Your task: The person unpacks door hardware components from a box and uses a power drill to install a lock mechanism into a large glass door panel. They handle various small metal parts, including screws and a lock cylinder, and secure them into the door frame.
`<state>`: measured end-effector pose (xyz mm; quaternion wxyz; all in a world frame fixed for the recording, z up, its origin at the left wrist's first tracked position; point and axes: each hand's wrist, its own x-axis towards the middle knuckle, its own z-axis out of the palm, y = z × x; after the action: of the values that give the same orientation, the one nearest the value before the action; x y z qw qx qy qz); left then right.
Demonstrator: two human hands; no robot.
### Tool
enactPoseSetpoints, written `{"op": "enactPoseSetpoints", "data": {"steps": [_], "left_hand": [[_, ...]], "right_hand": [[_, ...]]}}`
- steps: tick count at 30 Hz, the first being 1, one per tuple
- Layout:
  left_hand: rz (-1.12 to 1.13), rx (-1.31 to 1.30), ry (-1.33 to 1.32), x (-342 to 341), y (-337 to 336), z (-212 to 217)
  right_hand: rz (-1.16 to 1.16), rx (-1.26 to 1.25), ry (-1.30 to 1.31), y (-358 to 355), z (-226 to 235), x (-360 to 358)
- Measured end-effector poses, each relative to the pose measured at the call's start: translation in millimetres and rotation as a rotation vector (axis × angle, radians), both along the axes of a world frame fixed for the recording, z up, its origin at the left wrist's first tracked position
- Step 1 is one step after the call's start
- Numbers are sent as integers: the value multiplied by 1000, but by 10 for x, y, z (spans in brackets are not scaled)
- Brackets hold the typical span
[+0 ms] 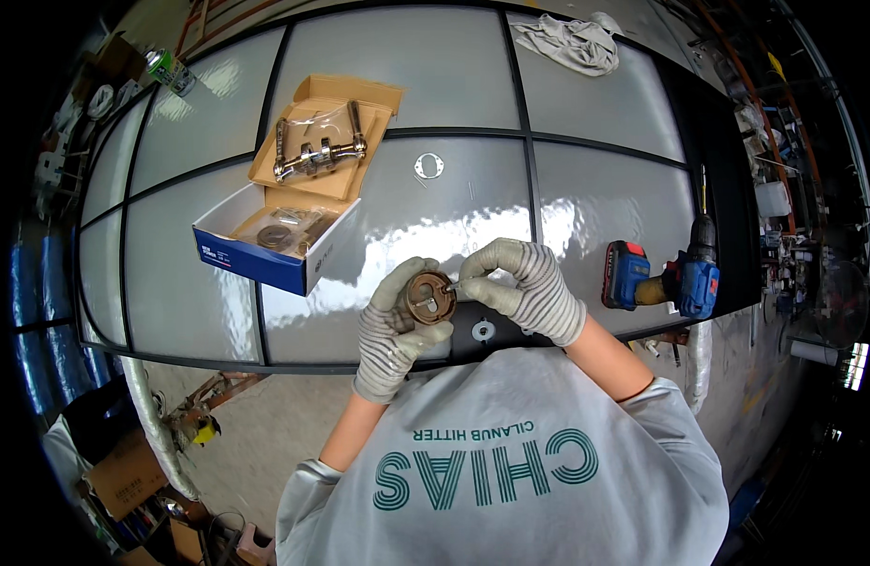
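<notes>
**A:** Looking down from head height, what are the hands doing?

**B:** Both are wearing striped knit gloves. The left hand (394, 325) is cupping a round bronze-coloured door-handle plate (430, 296), its fingers clamped around the plate's rim, holding it just above the near edge of a large frosted-glass door panel (180, 292) that is lying flat with a dark frame.

**A:** And the right hand?

**B:** The right hand (525, 283) is pinching a small screw (453, 283) with fingertips pressed together, its tip touching the plate's right side.

**A:** What is lying around them?

**B:** Directly below the hands, a round hole (483, 330) is showing in the dark near rail of the door. Toward the panel's left side, an open blue and white cardboard box (265, 259) is sitting with small fittings in it, and behind it a brown cardboard insert (326, 184) is carrying a pair of metal lever handles (317, 156). A thin oval gasket (428, 166) is lying near the panel's middle. A blue cordless drill (676, 278) with a red battery is resting by the right edge, and a crumpled grey cloth (567, 42) is lying at the far right corner.
</notes>
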<state>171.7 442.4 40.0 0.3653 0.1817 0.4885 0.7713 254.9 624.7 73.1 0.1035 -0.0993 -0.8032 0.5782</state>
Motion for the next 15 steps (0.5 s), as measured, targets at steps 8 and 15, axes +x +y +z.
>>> {"op": "enactPoseSetpoints", "data": {"steps": [8, 15], "left_hand": [[-72, -33, 53, 14, 31, 79], [-69, -30, 9, 37, 39, 69]], "right_hand": [[26, 310, 187, 42, -2, 66], [32, 500, 268, 59, 13, 51]]}}
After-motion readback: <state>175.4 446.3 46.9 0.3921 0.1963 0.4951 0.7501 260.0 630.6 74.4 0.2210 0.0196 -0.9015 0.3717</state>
